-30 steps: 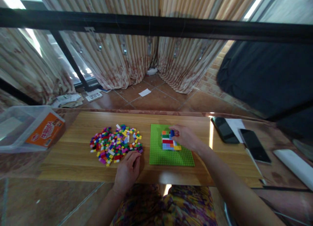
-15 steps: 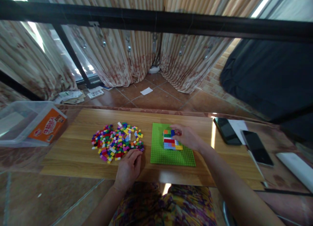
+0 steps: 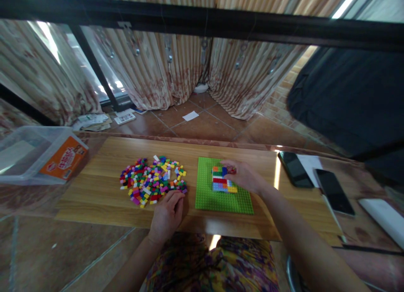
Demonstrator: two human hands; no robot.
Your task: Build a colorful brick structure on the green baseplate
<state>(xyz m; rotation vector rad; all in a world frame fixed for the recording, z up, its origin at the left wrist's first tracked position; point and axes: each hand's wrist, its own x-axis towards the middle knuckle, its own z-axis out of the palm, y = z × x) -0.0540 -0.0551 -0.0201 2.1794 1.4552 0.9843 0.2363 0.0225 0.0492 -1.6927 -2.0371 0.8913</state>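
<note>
One green baseplate marks the clock's centre, carrying one block of joined bricks. Two hands are in view: one left hand at 8 o'clock, one right hand at 2. One pile of loose bricks lies at 9, its pieces too many to count. One clear bin sits farther out at 9. Two phones lie at 3, with one white paper between; one floor sheet lies at 11.

On the brown wooden desk, small multicoloured plastic bricks are spread toward the left edge; a blocky multicoloured plastic build is set on the square green plastic baseplate to their right, near the centre.
</note>
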